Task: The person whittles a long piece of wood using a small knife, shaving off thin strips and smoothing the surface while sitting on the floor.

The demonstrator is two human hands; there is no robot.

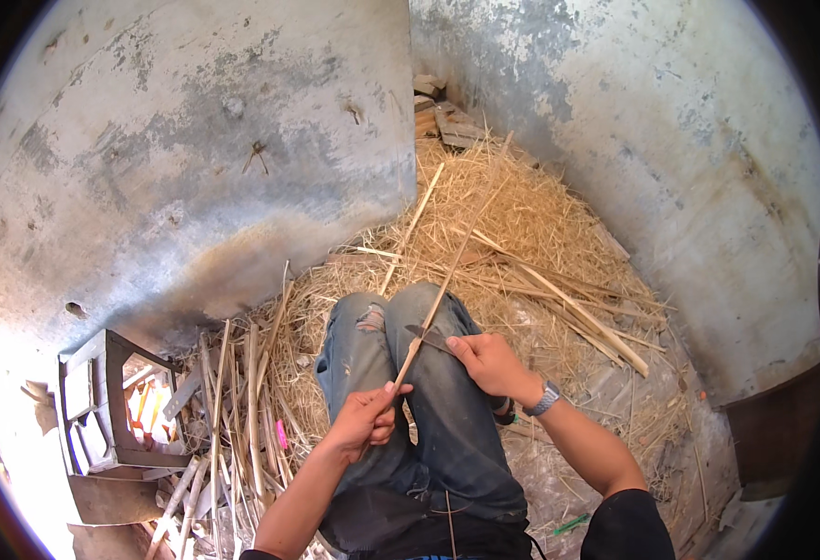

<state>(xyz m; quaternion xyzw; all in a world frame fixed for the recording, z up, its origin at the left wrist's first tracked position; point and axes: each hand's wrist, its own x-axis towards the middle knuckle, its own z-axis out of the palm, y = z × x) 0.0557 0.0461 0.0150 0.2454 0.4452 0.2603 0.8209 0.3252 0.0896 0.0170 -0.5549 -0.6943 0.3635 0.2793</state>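
Observation:
My left hand (369, 420) is closed round the near end of a long, thin wooden strip (447, 280), which looks like split bamboo. The strip slants up and away over my knees toward the pile of shavings. My right hand (494, 366) grips a knife (431, 339), its handle hidden inside the fingers. The dark blade lies across the strip, just beyond my left hand, above my jeans (447, 401). Whether the edge is biting into the strip is too small to tell.
A heap of pale shavings (522, 215) fills the corner between two worn walls (195, 140). Loose strips (578, 313) lie on it to the right. Upright sticks (253, 401) and a wooden frame (111, 401) stand at the left. A green object (571, 525) lies near my right elbow.

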